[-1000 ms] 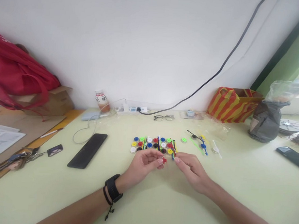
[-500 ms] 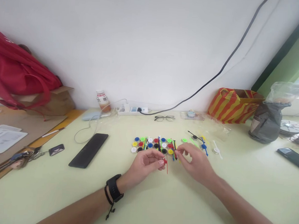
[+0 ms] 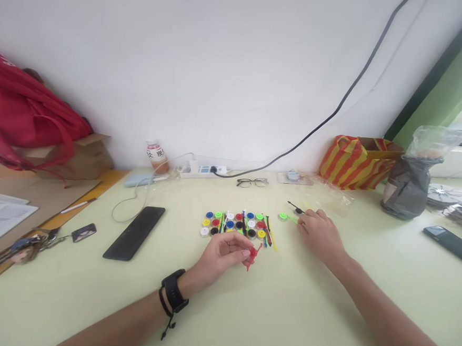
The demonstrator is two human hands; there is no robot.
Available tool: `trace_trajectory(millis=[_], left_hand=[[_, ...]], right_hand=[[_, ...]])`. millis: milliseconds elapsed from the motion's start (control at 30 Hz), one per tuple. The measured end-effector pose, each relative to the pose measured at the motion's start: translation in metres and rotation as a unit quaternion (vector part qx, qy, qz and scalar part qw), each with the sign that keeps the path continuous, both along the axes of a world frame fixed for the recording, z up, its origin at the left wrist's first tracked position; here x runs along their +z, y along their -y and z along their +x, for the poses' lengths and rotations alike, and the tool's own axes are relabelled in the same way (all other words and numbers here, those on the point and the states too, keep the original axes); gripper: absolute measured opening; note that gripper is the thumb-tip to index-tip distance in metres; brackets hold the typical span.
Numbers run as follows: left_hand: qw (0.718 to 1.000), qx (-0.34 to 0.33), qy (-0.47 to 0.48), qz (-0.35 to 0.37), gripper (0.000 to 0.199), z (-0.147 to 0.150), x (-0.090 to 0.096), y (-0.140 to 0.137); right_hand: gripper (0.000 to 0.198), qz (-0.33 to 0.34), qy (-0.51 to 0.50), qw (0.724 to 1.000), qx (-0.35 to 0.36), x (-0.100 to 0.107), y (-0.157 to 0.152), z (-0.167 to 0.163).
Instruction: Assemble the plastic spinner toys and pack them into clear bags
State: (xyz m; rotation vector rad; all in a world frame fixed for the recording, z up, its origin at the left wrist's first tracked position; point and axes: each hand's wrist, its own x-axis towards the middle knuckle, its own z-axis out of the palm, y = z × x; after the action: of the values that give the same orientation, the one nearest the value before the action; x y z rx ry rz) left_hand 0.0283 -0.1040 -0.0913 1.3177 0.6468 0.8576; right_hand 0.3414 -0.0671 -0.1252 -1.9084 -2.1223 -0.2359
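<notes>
Held in my left hand (image 3: 229,252), between thumb and fingers, is a red arrow spinner (image 3: 252,256) with its pointer sticking out. My right hand (image 3: 321,234) is over the spinners on the right, its fingers bent together; whatever is under the fingertips is hidden. By those fingertips lie a green spinner (image 3: 283,216) and a black spinner (image 3: 298,211) with a black arrow. Just beyond my left hand are rows of small round bases in several colours, among them a blue base (image 3: 209,215) and a yellow base (image 3: 206,222). Coloured arrow pointers (image 3: 268,231) lie beside the rows.
A black phone (image 3: 135,233) lies to the left, another phone (image 3: 449,246) at far right. Glasses (image 3: 252,183) and a power strip (image 3: 203,171) are along the wall. A bottle (image 3: 156,156), striped bag (image 3: 358,163) and grey bag (image 3: 407,188) stand at the back.
My right hand has moved right and away from my left hand, onto the spinners at the right. The red spinner in my left hand has turned, its pointer now showing slanted.
</notes>
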Motion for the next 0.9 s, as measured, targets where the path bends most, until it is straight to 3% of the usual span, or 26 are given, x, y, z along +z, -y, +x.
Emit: trace_trajectory(millis=[100,233,367,433,700,833,900], left_hand=[[1.000,-0.018,0.001,0.007,0.022,-0.001,-0.003,0.003],[0.991,-0.034,-0.067,0.110,0.024,0.000,0.000,0.012],[0.951,-0.080,-0.160,0.253,0.016,0.003,0.004,0.020],[0.931,-0.097,-0.182,0.302,0.013,0.004,0.001,0.021],[0.891,-0.100,-0.223,0.383,0.016,0.005,-0.002,0.018],[0.851,-0.125,-0.271,0.431,0.044,0.003,0.004,0.022],[0.847,-0.115,-0.277,0.439,0.046,0.002,0.003,0.024]], right_hand=[[0.015,0.016,-0.065,0.998,0.011,0.005,0.003,-0.005],[0.018,0.014,-0.166,0.985,0.049,0.004,0.005,-0.014],[0.041,0.014,-0.157,0.983,0.091,-0.002,0.005,-0.019],[0.043,0.005,-0.126,0.987,0.097,-0.003,0.004,-0.021],[0.017,-0.041,-0.081,0.993,0.077,0.006,0.005,-0.024],[0.011,-0.049,-0.121,0.990,0.047,0.015,0.011,-0.025],[0.010,-0.062,-0.163,0.984,0.023,0.024,0.014,-0.025]])
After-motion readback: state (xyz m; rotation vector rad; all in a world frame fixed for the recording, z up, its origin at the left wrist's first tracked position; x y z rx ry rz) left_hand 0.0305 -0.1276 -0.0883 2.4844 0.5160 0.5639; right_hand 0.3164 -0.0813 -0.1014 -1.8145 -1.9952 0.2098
